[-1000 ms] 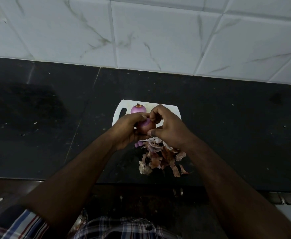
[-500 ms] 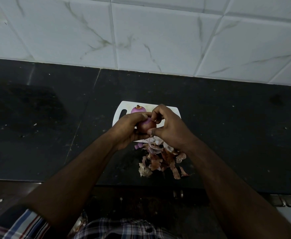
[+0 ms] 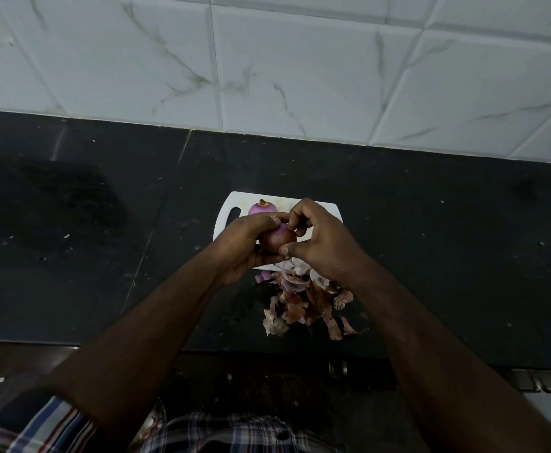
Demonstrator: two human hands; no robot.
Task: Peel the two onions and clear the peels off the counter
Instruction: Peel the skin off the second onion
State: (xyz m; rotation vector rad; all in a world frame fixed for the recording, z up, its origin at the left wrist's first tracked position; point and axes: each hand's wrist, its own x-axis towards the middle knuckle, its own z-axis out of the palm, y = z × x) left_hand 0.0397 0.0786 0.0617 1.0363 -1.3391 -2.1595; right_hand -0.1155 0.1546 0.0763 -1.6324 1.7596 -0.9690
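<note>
My left hand grips a partly peeled onion above the near edge of a white cutting board. Brown skin still covers the onion's lower part, and purple flesh shows at its top. My right hand pinches the onion's skin with curled fingers and thumb. A second onion, purple and peeled, sits on the board just behind my hands. A heap of brown and purple peels lies on the black counter below my hands.
The black stone counter runs left and right, backed by a white tiled wall. Its front edge lies just past the peel heap. Small crumbs dot the counter. A drawer handle shows at lower right.
The onion has turned in my hands, so more brown skin faces me. My right fingers shifted their pinch on the skin. The peel heap and the second onion have not moved.
</note>
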